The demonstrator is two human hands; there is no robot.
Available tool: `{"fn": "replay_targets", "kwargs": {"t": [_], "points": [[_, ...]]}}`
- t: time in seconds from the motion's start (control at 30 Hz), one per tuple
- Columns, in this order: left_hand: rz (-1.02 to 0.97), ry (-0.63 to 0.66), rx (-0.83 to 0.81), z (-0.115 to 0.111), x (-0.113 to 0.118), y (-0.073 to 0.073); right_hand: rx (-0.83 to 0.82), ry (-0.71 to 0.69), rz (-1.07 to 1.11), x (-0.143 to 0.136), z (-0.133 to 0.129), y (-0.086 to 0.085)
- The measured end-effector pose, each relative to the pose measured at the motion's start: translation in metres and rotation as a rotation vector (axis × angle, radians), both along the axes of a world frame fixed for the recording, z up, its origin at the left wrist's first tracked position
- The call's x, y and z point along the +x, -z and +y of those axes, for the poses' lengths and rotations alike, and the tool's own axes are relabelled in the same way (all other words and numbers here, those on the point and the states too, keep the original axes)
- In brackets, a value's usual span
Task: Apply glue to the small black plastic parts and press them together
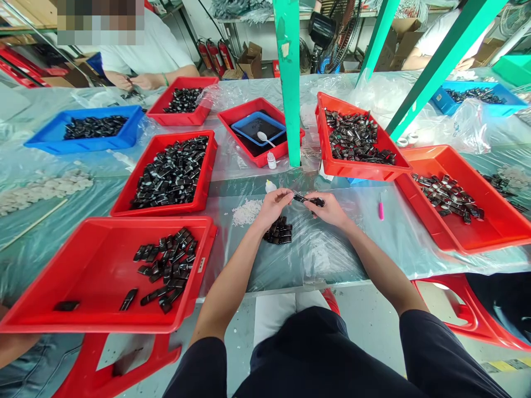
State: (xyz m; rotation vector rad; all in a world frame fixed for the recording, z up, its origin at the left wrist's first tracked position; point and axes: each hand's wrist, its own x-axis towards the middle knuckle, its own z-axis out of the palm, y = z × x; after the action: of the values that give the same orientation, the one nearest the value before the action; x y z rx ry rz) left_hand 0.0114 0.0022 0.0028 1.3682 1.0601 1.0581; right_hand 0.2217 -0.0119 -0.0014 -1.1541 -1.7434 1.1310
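Observation:
My right hand (328,209) is closed around small glossy black plastic parts (317,202); one of them points out toward my left hand. My left hand (274,205) is pinched at the tip of that part, and whatever lies between its fingers is too small to make out. Below my left wrist, a cluster of black parts (284,232) lies in rough rows on the plastic-covered table. Just left of my left hand is a heap of tiny white pieces (245,213). A small white bottle (270,186) stands behind that hand.
Red trays with black parts stand at left (87,249) and right (493,221). A pink-handled tool (381,210) lies right of my hands. A green post (293,99) rises ahead, beside a red tray holding a blue tray (238,126) and white spoon (263,136). People sit across the table.

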Motion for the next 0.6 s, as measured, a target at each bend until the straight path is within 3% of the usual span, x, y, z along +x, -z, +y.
{"fn": "replay_targets", "kwargs": {"t": [0.2,0.4,0.6], "points": [[0.017,0.017,-0.021,0.0,-0.004,0.001,-0.005,0.006,-0.021,0.0,-0.001,0.0],[0.044,0.119,-0.06,0.002,-0.011,0.0,0.046,0.018,-0.052,0.0,-0.001,0.003],[0.136,-0.104,0.172,-0.003,0.004,0.007,-0.174,0.026,0.102,-0.01,-0.002,0.003]]}}
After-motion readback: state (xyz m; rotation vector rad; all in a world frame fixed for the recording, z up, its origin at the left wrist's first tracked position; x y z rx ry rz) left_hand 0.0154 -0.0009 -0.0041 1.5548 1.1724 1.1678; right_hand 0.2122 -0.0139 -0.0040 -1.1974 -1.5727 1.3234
